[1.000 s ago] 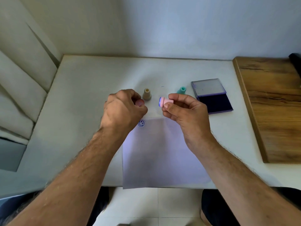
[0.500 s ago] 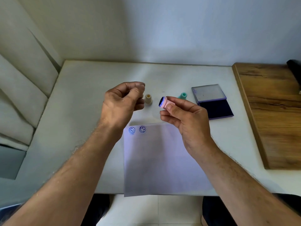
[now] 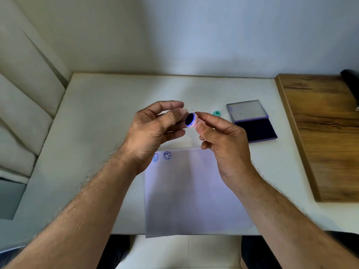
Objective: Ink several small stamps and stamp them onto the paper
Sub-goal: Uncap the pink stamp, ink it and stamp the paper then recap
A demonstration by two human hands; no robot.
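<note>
My right hand (image 3: 223, 140) pinches a small pink stamp (image 3: 194, 120) above the table, its round blue-inked face turned toward me and my left hand. My left hand (image 3: 153, 129) hovers just left of the stamp with fingers loosely curled, fingertips close to the inked face; I see nothing held in it. Below lies a white paper (image 3: 194, 191) with two blue smiley prints (image 3: 167, 155) at its top left corner. A teal stamp (image 3: 217, 113) stands behind the right hand. The ink pad (image 3: 256, 131) lies open at the right, its lid (image 3: 246, 110) folded back.
The white table (image 3: 97, 123) meets a wall at the back. A wooden board (image 3: 320, 133) lies along the right side with a black object (image 3: 351, 82) on its far corner. Pale cushions (image 3: 23, 113) line the left. The paper overhangs the table's near edge.
My left hand lifted off the paper, uncovering a second smiley print, and its fingers uncurled toward the stamp. My right hand turned the stamp's inked face more toward me.
</note>
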